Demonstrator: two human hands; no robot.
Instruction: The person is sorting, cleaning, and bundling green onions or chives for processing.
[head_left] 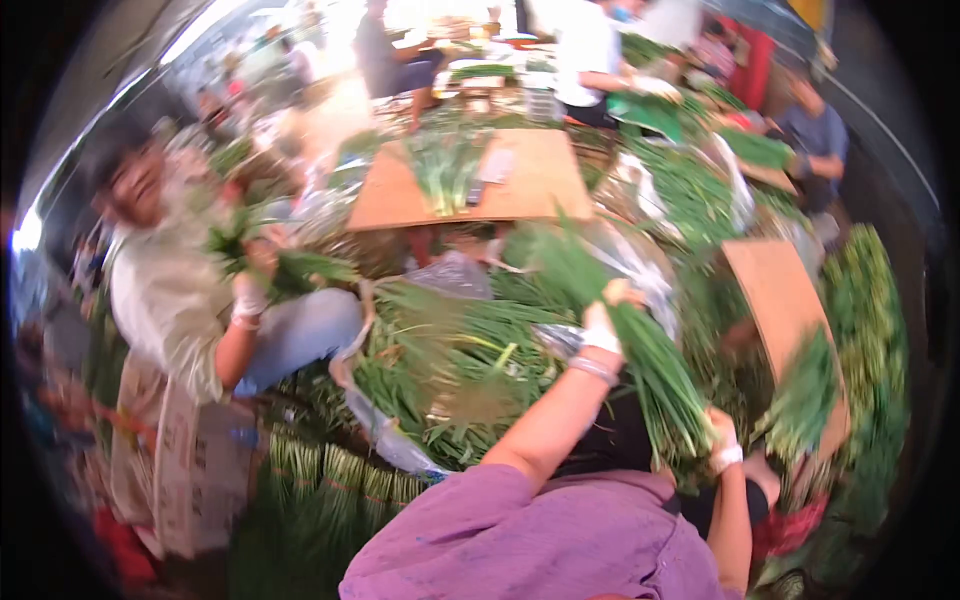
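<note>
A long bunch of green stalks [655,370] slants across my lap, leaves up and left, pale ends down and right. My left hand [612,318], in a whitish glove with a band at the wrist, is wrapped round its upper part. Lower down, my right hand [722,438], gloved too, is closed on the bunch near the pale root ends. In front of me lies a big heap of loose green stalks [480,350] on plastic sheeting [385,430]. Another small bunch [805,395] rests on the orange board [770,300] at the right.
A co-worker [180,270] sits at the left holding greens. Ahead, a wooden board [540,180] bears stalks and a knife. Tied bundles [330,480] stand at the lower left, and more stalks [870,330] are piled at the right. Other people sit farther back.
</note>
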